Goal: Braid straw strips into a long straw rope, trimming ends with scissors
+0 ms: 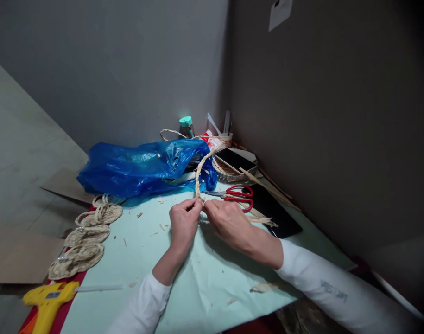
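Note:
A braided straw cord (198,176) curves up from between my two hands and over toward the tray at the back. My left hand (184,220) pinches its lower end, fingers closed. Right beside it, my right hand (229,222) is closed on the same end, with its fingertips nearly touching those of my left hand. Red-handled scissors (239,198) lie just beyond my right hand. Loose flat straw strips (262,219) lie next to the scissors, partly over a black tablet-like object (281,215).
A blue plastic bag (138,167) spreads across the back. Woven straw pieces (85,236) line the left edge above a yellow glue gun (50,301). A phone (235,160) rests on a round tray near a green-capped jar (186,126). Walls stand behind and right.

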`<state>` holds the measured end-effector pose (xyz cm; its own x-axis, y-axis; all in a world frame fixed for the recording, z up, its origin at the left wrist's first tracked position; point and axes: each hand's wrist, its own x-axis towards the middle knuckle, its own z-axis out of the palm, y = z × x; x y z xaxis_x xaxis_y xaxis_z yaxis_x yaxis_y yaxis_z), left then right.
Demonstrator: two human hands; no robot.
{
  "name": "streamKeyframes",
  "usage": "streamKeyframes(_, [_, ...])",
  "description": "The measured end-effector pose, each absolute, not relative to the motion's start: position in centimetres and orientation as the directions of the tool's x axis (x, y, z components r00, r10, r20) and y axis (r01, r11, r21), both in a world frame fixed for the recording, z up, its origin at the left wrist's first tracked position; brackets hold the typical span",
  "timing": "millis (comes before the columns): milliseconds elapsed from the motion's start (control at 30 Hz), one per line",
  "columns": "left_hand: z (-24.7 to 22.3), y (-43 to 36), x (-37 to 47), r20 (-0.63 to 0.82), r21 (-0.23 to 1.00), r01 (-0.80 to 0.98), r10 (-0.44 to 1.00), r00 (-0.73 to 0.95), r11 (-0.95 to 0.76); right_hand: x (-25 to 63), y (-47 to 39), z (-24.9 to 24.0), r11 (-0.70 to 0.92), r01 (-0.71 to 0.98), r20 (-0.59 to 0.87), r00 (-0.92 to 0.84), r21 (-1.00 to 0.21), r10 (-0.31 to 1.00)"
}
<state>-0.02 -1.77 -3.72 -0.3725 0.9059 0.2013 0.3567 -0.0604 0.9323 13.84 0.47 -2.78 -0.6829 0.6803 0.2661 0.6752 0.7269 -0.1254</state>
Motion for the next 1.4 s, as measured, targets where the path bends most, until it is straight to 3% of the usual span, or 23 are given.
streamKeyframes(200, [-3.0, -2.0, 0.2, -0.092, 0.995, -0.070, 0.957, -0.275, 0.076, 12.6, -1.2, -4.4, 0.757, 0.651, 0.256, -0.725, -0.049, 0.640])
streamKeyframes(333, [-2.8, -2.0, 0.0, -0.127, 0.986, -0.134, 0.959, -0.253, 0.095, 12.5, -1.6, -4.1, 0.773, 0.634, 0.250, -0.747, -0.013, 0.616])
streamKeyframes(433, [-2.7, -2.0, -0.3, -0.071, 0.995, -0.094, 0.951, -0.301, 0.045, 13.3, -0.7, -2.5, 0.789, 0.559, 0.306, -0.727, -0.255, 0.614])
streamKeyframes(533, [-2.3, -2.2, -0.2, 0.009, 0.998, 0.059, 0.952, -0.307, 0.009, 14.3, 1.5, -1.1, 0.607, 0.494, 0.408, -0.457, -0.623, 0.791])
streamKeyframes(600, [-2.1, -2.3, 0.1, 0.028, 0.992, 0.129, 0.964, -0.266, 0.007, 14.7, 3.1, -0.8, 0.449, 0.374, 0.326, -0.349, -0.811, 0.879])
streamKeyframes(700, [-2.1, -2.4, 0.6, 0.015, 0.990, 0.138, 0.985, -0.174, 0.010, 14.6, 4.8, -1.6, 0.236, 0.079, 0.164, -0.511, -0.968, 0.844])
streamKeyframes(800, [-2.6, -2.1, 0.8, -0.020, 0.997, 0.072, 0.992, -0.125, 0.029, 13.8, 5.6, -3.1, 0.123, -0.116, 0.165, -0.492, -0.986, 0.855])
streamKeyframes(867, [-3.0, -1.7, 0.6, -0.020, 0.999, 0.048, 0.992, -0.125, 0.027, 13.3, 6.0, -4.2, 0.134, -0.149, 0.184, -0.406, -0.980, 0.895])
streamKeyframes(1000, [-3.7, -1.2, 0.1, -0.031, 0.997, 0.063, 0.989, -0.143, 0.040, 12.9, 6.9, -5.5, 0.180, -0.083, 0.198, -0.371, -0.980, 0.907])
streamKeyframes(1100, [-3.9, -1.2, -0.2, -0.062, 0.997, 0.027, 0.986, -0.157, 0.067, 13.1, 6.4, -5.3, 0.195, -0.021, 0.180, -0.484, -0.981, 0.856])
streamKeyframes(1267, [-3.7, -1.2, -0.6, -0.092, 0.995, -0.050, 0.985, -0.145, 0.085, 13.2, 3.8, -4.1, 0.080, 0.058, 0.018, -0.694, -0.995, 0.720])
streamKeyframes(1400, [-3.8, -0.9, -0.8, -0.071, 0.995, -0.076, 0.982, -0.176, 0.059, 13.1, 3.4, -4.0, 0.143, 0.041, 0.079, -0.665, -0.989, 0.742])
